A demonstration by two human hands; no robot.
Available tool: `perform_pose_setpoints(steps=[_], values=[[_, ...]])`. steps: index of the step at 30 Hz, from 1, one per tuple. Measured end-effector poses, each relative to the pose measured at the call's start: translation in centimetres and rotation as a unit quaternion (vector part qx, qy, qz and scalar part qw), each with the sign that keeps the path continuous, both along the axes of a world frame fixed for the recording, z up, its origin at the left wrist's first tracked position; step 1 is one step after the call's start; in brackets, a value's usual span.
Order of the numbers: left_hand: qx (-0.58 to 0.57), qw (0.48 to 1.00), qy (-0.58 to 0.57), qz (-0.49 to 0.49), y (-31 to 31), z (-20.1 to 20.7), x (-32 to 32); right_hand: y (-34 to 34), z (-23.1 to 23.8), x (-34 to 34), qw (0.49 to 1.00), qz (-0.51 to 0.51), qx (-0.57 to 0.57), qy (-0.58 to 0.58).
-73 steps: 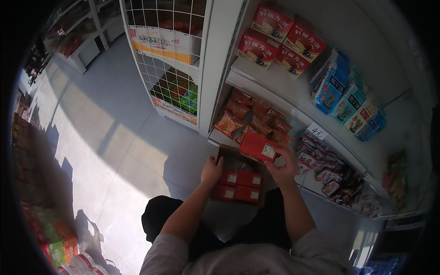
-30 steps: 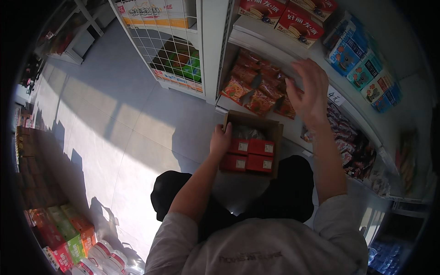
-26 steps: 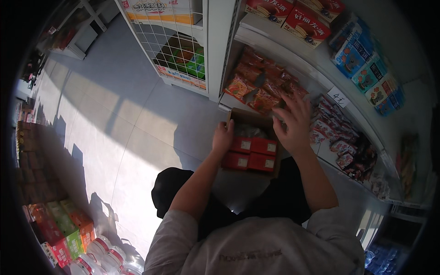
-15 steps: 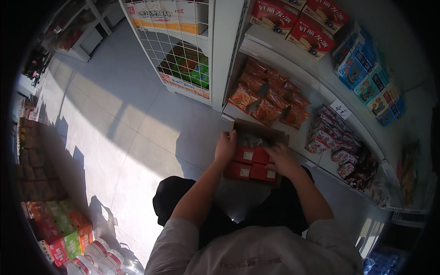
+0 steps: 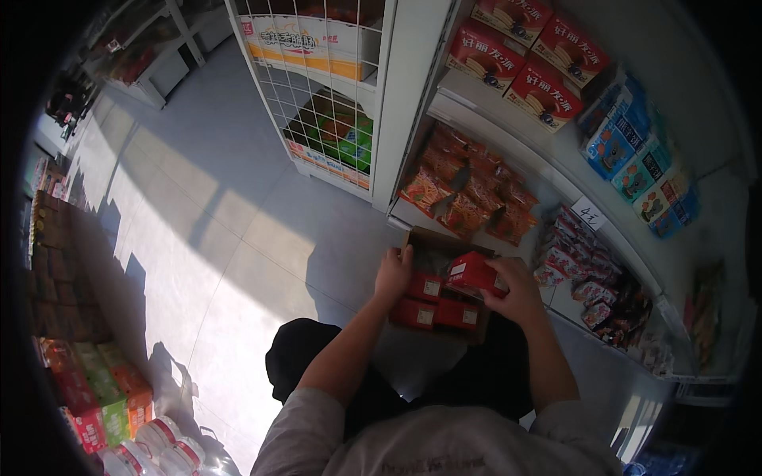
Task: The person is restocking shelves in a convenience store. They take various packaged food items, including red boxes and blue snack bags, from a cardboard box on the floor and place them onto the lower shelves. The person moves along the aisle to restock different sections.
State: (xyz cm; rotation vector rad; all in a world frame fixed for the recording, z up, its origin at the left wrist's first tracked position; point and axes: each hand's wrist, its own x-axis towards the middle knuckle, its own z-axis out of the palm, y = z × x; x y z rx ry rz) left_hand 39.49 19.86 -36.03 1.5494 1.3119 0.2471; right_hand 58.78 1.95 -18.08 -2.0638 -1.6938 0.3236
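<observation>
An opened cardboard carton sits before me at my knees, with several small red boxes packed inside it. My left hand grips the carton's left wall near its far corner. In my right hand is one red box, lifted and tilted above the others, with fingers on its right end. Greyish clear plastic shows inside the carton beside the lifted box, too dim to make out.
On the lower shelf lie orange snack packets and red-and-white packets. Red boxes and blue bags stand higher. A wire rack is ahead; colourful cartons and plastic jugs are at left.
My right hand has pulled one red box up from among the others and tilted it. My left hand stays on the carton's side. The whole view has shifted slightly.
</observation>
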Motion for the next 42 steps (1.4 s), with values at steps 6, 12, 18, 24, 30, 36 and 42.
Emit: perform_pose_setpoints(steps=[6, 12, 18, 24, 30, 36, 42], values=[[-0.016, 1.000, -0.023, 0.006, -0.2, 1.3, 0.0, 1.5, 8.3, 3.7, 0.937, -0.013, 0.318, -0.142], [-0.012, 1.000, -0.018, 0.009, -0.3, 1.4, 0.1, 7.1, 17.0, 8.7, 0.903, -0.017, 0.422, -0.082], [-0.020, 0.999, -0.025, 0.009, 0.0, -0.4, 0.1, 17.0, 22.6, 11.4, 0.878, 0.011, 0.403, -0.259], [-0.003, 1.000, -0.013, 0.000, -0.3, 0.8, 0.4, 24.8, 24.3, 13.4, 0.866, 0.055, 0.390, -0.308], [-0.011, 1.000, -0.014, -0.002, -0.1, 0.2, 0.1, 28.2, 23.8, 11.3, 0.821, -0.004, 0.423, -0.383], [0.008, 1.000, -0.010, -0.008, -0.1, 0.1, 0.3, 30.1, 23.5, 11.5, 0.828, 0.015, 0.426, -0.364], [0.014, 1.000, -0.026, -0.003, -0.1, 0.3, 0.8, 28.2, 24.6, 9.8, 0.795, -0.016, 0.446, -0.411]])
